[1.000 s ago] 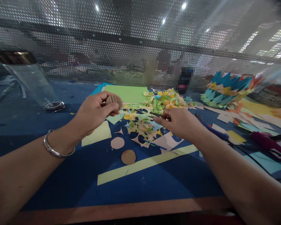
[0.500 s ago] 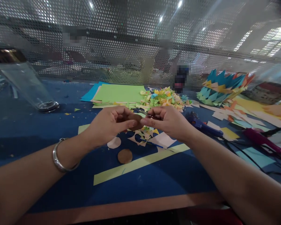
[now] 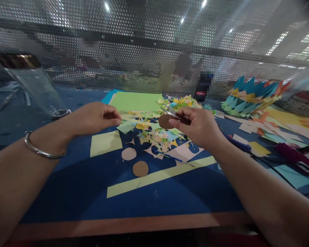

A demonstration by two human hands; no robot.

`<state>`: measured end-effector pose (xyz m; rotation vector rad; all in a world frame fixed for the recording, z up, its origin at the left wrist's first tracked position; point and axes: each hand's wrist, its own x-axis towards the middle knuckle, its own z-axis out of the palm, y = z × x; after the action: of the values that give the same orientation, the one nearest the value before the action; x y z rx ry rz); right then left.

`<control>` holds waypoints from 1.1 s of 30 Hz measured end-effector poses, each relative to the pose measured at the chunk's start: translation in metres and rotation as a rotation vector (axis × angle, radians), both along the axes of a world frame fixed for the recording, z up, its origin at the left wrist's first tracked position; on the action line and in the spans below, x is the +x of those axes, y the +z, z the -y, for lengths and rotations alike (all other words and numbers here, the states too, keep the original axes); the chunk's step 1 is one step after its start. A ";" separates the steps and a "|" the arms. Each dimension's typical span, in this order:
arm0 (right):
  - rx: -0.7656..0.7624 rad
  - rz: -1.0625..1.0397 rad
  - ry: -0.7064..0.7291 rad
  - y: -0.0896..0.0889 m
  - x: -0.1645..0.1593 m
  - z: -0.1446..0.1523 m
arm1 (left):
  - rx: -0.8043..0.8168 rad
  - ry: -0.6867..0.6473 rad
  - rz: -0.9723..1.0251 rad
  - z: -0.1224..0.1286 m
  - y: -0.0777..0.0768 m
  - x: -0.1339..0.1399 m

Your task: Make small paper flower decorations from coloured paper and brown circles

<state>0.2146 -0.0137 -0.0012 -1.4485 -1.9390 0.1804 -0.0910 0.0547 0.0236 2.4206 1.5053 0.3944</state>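
Observation:
In my right hand (image 3: 195, 125) are small scissors (image 3: 171, 112), their metal blades pointing up and left. The same hand pinches a brown cardboard disc (image 3: 165, 121) between thumb and fingers, just below the blades. My left hand (image 3: 100, 118) hovers apart on the left, fingers curled and thumb close to the fingertips; whether anything small is pinched there is hidden. Under it lies a pale yellow-green paper piece (image 3: 105, 143). A pale pink paper circle (image 3: 129, 153) and another brown cardboard disc (image 3: 140, 168) rest on the blue table, nearer to me.
A long pale strip (image 3: 123, 188) crosses the front. Paper scraps (image 3: 157, 137) and green sheets (image 3: 137, 101) lie behind it. A glass bottle (image 3: 38, 85) stands left. On the right are a blue glue gun (image 3: 238, 143), a magenta glue gun (image 3: 296, 156) and a folded paper crown (image 3: 249, 96).
My left hand has let go of the cardboard disc and moved left. My right hand now holds the disc together with the scissors. The view has shifted slightly.

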 end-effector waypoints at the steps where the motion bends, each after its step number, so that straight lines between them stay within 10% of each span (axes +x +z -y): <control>1: -0.019 0.065 -0.004 0.000 0.000 0.000 | -0.040 -0.027 -0.082 -0.003 -0.001 -0.004; 19: -0.139 0.208 -0.057 0.000 -0.003 0.001 | -0.044 0.021 0.018 -0.026 -0.034 0.010; 33: -0.110 0.010 0.007 -0.007 -0.001 -0.005 | -0.145 0.217 0.959 -0.004 -0.016 0.013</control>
<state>0.2135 -0.0090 -0.0087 -1.5162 -1.9693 0.2874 -0.0779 0.0584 0.0075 1.5377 1.2448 1.2166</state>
